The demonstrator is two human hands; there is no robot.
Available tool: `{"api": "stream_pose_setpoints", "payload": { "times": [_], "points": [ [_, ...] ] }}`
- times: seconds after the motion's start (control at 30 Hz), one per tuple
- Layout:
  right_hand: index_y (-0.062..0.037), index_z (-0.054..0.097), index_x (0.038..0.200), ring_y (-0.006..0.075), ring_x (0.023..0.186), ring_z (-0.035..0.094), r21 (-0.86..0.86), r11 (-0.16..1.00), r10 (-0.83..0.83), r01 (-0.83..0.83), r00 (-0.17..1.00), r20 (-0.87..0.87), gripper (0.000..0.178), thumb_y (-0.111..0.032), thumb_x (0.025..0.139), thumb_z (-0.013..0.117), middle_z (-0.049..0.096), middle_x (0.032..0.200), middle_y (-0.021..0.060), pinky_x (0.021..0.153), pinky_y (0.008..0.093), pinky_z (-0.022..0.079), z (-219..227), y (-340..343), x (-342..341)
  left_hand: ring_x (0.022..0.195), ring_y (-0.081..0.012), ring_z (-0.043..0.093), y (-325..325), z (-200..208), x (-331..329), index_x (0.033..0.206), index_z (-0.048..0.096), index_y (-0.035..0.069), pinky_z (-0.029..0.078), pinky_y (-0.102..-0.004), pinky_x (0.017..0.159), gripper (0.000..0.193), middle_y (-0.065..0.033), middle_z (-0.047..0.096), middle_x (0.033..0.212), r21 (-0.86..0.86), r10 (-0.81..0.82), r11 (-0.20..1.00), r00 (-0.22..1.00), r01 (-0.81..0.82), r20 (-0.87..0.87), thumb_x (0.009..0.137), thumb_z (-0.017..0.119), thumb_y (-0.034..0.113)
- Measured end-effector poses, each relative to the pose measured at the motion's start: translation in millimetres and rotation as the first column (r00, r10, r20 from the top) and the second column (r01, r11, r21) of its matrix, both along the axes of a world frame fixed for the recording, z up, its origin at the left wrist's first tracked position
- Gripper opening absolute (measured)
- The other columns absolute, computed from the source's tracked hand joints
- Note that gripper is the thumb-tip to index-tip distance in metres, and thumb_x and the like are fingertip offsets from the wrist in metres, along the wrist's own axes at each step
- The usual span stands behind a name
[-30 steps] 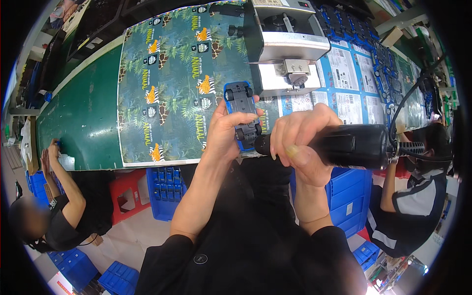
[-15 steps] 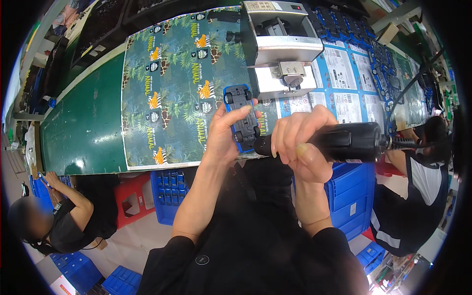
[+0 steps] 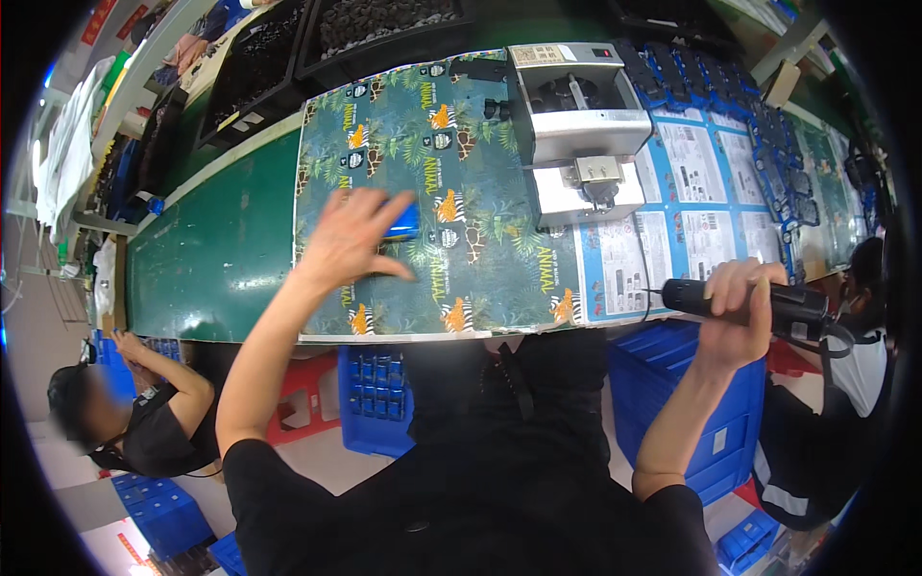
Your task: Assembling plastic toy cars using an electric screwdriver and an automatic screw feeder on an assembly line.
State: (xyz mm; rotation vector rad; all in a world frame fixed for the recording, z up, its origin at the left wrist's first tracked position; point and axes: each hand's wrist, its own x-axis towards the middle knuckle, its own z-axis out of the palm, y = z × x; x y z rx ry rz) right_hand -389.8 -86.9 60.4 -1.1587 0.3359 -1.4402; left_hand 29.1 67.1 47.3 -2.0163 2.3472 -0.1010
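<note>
My left hand [image 3: 344,240] is over the patterned sheet [image 3: 480,288], its fingers and thumb spread. A blue toy car [image 3: 404,225] lies by the index finger, partly covered by the hand; whether the fingers touch it is hard to tell. At the right, my right hand [image 3: 738,322] is wrapped round a black electric screwdriver [image 3: 693,298]. Its thin bit points left, above a sheet with white and blue panels [image 3: 619,252].
A metal machine with an open trough [image 3: 588,132] stands at the table's middle. Several blue toy car parts [image 3: 776,168] line the right side. Black trays [image 3: 384,34] are at the back. Below the edge are blue crates [image 3: 706,422]. A co-worker [image 3: 158,408] sits left, another right.
My left hand has moved left with the toy car, which was held underside up, and its fingers have spread. My right hand has drawn the screwdriver away from the car to the right.
</note>
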Motion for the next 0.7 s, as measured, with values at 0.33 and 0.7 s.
{"api": "stream_pose_setpoints", "payload": {
  "times": [0.33, 0.7],
  "points": [
    [-0.0012, 0.053, 0.092, 0.0117, 0.052, 0.049, 0.095, 0.981, -0.145, 0.171, 0.962, -0.231, 0.013, 0.000, 0.085, 0.064, 0.052, 0.068, 0.0042, 0.053, 0.0264, 0.044, -7, -13, -21, 0.115, -0.0378, 0.054, 6, 57, -17, 0.126, 0.055, 0.001, 0.043, -0.0474, 0.098, 0.064, -0.0185, 0.056, 0.129, -0.514, 0.083, 0.835, 0.969, -0.196, -0.234, 0.073, 0.082, 0.025],
    [-0.0026, 0.066, 0.087, 0.0064, 0.059, 0.056, 0.190, 0.982, 0.083, -0.019, 0.937, -0.340, 0.030, -0.012, 0.070, 0.089, 0.060, 0.067, 0.0006, 0.053, 0.0209, 0.041, 22, 46, -45, 0.082, -0.0208, 0.069, -269, -20, -359, 0.113, 0.065, -0.003, 0.055, -0.0332, 0.069, 0.039, -0.0145, 0.070, 0.095, -0.221, -0.275, 0.957, 0.344, 0.186, -0.898, 0.085, 0.072, 0.022]
  ]
}}
